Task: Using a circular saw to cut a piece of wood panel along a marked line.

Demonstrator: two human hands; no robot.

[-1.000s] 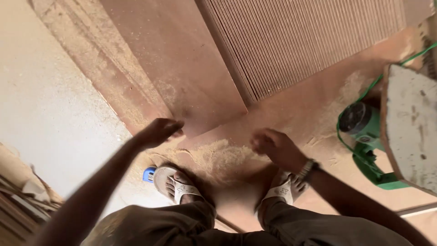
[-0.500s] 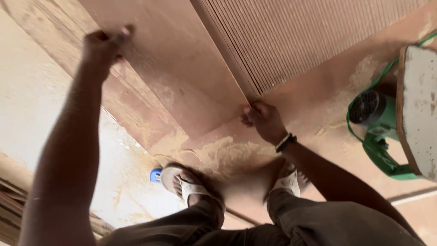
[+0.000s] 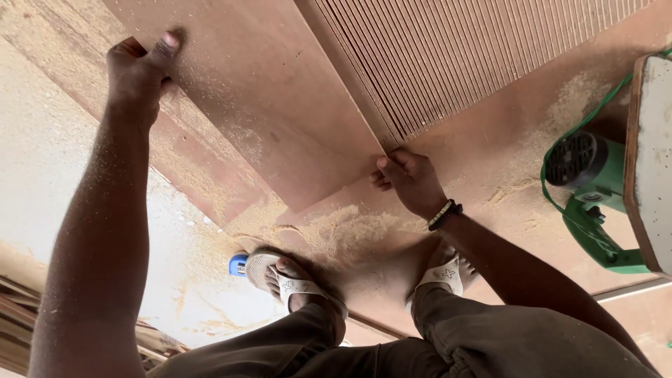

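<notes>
A smooth reddish-brown board [image 3: 280, 112] lies on the floor, dusted with sawdust. My left hand [image 3: 140, 66] reaches far out and grips its left edge, thumb on top. My right hand [image 3: 409, 178] grips the board's near right corner, where it meets a grooved panel [image 3: 483, 56]. A beaded band sits on my right wrist. My feet in pale sandals [image 3: 287, 276] stand on a lower board below, amid a sawdust pile [image 3: 343, 227].
A green power tool [image 3: 588, 189] with a green cable rests at the right beside a grey-topped slab [image 3: 654, 154]. A small blue object [image 3: 237, 264] lies by my left foot. Pale concrete floor [image 3: 42, 161] spreads left. Stacked wood strips show at bottom left.
My left hand has moved from near my feet far up to the board's left edge. My right hand rose to the board's corner and closed on it.
</notes>
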